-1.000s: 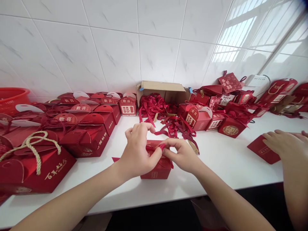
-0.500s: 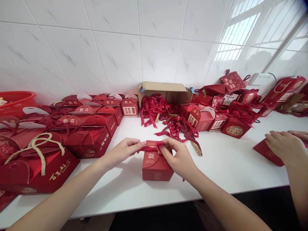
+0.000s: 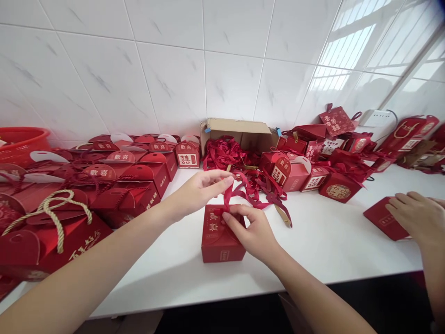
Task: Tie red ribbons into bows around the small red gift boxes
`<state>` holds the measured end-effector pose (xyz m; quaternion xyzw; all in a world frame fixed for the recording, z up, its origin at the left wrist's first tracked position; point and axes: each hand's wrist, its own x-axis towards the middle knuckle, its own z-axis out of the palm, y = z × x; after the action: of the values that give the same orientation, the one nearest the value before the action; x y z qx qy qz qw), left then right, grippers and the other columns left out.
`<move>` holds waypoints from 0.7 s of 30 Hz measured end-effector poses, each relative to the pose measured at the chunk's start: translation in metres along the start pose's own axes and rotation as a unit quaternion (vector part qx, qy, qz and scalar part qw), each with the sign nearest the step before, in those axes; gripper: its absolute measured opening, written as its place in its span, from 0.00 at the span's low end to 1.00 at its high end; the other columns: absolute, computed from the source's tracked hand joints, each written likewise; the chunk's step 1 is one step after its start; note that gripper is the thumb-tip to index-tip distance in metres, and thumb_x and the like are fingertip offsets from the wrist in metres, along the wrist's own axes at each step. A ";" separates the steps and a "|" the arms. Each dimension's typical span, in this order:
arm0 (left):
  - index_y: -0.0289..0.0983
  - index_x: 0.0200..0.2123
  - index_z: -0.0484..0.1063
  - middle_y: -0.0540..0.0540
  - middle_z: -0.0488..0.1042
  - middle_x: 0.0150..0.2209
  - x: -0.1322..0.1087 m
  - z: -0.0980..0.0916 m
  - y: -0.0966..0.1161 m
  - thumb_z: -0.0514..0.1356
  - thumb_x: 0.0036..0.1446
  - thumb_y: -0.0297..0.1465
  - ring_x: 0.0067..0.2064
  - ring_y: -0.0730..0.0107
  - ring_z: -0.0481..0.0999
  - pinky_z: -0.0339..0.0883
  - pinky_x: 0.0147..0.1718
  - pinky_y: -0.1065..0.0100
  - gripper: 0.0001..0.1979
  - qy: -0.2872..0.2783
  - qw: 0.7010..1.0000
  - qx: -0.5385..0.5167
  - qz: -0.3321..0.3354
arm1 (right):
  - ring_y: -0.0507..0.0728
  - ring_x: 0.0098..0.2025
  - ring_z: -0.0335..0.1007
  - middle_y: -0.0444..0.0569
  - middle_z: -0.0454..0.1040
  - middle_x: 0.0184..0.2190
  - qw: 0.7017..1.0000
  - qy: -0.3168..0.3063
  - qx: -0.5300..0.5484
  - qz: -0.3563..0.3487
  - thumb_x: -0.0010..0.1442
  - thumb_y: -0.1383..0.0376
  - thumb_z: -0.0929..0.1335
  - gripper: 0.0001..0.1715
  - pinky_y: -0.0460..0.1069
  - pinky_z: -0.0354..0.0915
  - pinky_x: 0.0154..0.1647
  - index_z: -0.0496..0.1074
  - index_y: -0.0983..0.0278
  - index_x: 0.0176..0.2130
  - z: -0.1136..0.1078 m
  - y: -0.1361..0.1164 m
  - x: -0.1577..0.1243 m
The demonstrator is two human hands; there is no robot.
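Observation:
In front of me on the white table stands a small red gift box (image 3: pixel 222 248) with pale gold lettering. A red ribbon (image 3: pixel 227 195) rises from its top. My left hand (image 3: pixel 208 188), raised above the box, pinches the upper part of that ribbon between thumb and fingertips. My right hand (image 3: pixel 248 227) is closed at the top of the box, thumb and forefinger on the ribbon close to the lid. Its other fingers curl down behind the box's right side, partly hidden.
Rows of red gift boxes (image 3: pixel 146 171) fill the left. A cardboard box (image 3: pixel 239 124) holds loose ribbons (image 3: pixel 224 153) at the back. More red boxes (image 3: pixel 340 185) are piled right of it. Far right, another person's hands (image 3: pixel 413 213) hold a red box (image 3: pixel 384 219).
My left hand has moved up and to the right, drawing the ribbon from sideways to upright. My right hand stays at the lid. The box has shifted slightly left.

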<state>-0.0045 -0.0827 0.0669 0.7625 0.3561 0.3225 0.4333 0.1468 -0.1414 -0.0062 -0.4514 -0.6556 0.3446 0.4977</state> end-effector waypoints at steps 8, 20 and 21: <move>0.37 0.26 0.72 0.46 0.76 0.30 -0.032 -0.002 -0.034 0.64 0.50 0.37 0.35 0.65 0.75 0.71 0.37 0.65 0.09 -0.006 0.998 0.063 -0.024 | 0.54 0.29 0.66 0.45 0.72 0.25 0.999 0.027 0.041 0.012 0.59 0.61 0.66 0.07 0.48 0.63 0.31 0.69 0.62 0.34 0.001 0.005 0.001; 0.38 0.23 0.59 0.50 0.72 0.27 -0.042 0.020 -0.043 0.58 0.53 0.30 0.29 0.71 0.70 0.66 0.32 0.69 0.11 0.090 0.987 0.125 0.040 | 0.58 0.37 0.73 0.50 0.77 0.33 0.985 0.051 -0.112 -0.118 0.60 0.65 0.66 0.09 0.52 0.68 0.38 0.76 0.59 0.38 0.003 0.006 -0.003; 0.38 0.23 0.59 0.50 0.72 0.27 -0.043 0.021 -0.045 0.58 0.54 0.30 0.29 0.71 0.70 0.66 0.32 0.69 0.10 0.095 0.986 0.128 0.043 | 0.58 0.37 0.73 0.50 0.77 0.33 0.983 0.054 -0.124 -0.121 0.59 0.65 0.67 0.09 0.53 0.69 0.39 0.77 0.59 0.39 0.003 0.007 -0.004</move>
<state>-0.0224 -0.1103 0.0104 0.7923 0.4011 0.3630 0.2821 0.1460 -0.1423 -0.0144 -0.4452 -0.7150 0.1725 0.5107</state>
